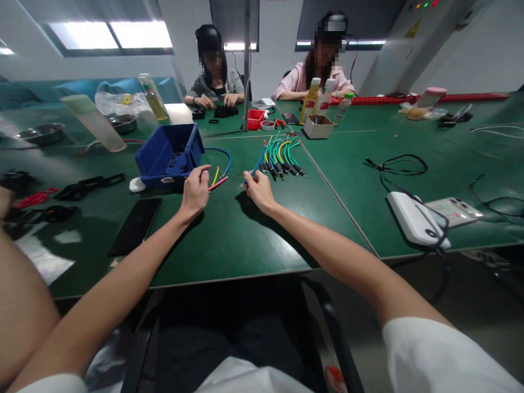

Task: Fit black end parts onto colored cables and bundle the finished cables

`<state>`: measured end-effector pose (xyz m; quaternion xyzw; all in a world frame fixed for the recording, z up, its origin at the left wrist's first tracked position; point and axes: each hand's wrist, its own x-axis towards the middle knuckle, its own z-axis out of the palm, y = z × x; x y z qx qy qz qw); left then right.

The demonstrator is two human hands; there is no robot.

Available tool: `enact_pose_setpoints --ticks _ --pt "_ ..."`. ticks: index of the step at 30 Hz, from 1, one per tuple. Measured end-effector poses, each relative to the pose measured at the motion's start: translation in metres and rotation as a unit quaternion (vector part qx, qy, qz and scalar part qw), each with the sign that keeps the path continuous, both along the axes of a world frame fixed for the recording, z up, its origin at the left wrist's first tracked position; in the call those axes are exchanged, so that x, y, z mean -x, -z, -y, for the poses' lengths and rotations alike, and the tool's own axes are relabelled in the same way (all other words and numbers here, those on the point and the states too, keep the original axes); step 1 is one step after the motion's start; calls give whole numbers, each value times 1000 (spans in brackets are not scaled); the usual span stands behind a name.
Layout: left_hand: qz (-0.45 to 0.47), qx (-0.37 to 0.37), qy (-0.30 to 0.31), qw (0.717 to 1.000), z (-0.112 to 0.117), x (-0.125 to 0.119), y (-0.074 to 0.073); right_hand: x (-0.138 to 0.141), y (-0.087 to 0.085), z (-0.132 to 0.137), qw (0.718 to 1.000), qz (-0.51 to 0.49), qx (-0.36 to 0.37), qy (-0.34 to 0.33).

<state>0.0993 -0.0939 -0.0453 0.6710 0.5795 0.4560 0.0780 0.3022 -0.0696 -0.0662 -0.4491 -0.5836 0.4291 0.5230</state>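
Between the fingers of my right hand [260, 190] is a blue wire [257, 165], with a small metal terminal at its near end. Just behind this hand lies a bundle of green, yellow and blue wires [282, 155] with black connectors. My left hand [196, 191] is closed beside the front right corner of a blue bin [167, 155], its index finger partly stretched. A red wire [218, 184] meets that hand's fingers; whether they grip it is hidden. A short yellow wire [215, 174] lies near it. Small black parts lie inside the bin.
A black phone [137, 225] lies left of my left forearm. To the right are a white power bank [415, 218] and a black cable [399, 164]. Bottles [310, 103] and a small carton [318, 126] stand behind the bundle, near a metal pole [246, 71]. Two people sit across the table.
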Motion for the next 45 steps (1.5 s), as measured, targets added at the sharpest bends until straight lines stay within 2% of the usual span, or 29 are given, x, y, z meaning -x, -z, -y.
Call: enact_pose_setpoints --ticks 11,18,21,25,31,34,45 --pt "89 36 131 987 14 -15 5 4 -3 2 999 -17 12 -25" --pt "135 66 135 979 12 -16 12 9 -2 4 999 -6 -1 -38" --pt "97 73 130 984 11 -15 14 8 0 3 999 -14 -8 -35" --pt "25 63 129 989 12 -14 13 6 -1 4 996 -75 17 -39" --pt "-29 13 131 991 14 -15 6 6 -8 10 993 -100 23 -59" --pt "-22 3 118 993 15 -14 6 7 -8 11 992 -98 16 -75" --pt "15 19 114 993 16 -9 8 8 -13 15 998 -32 -12 -62"
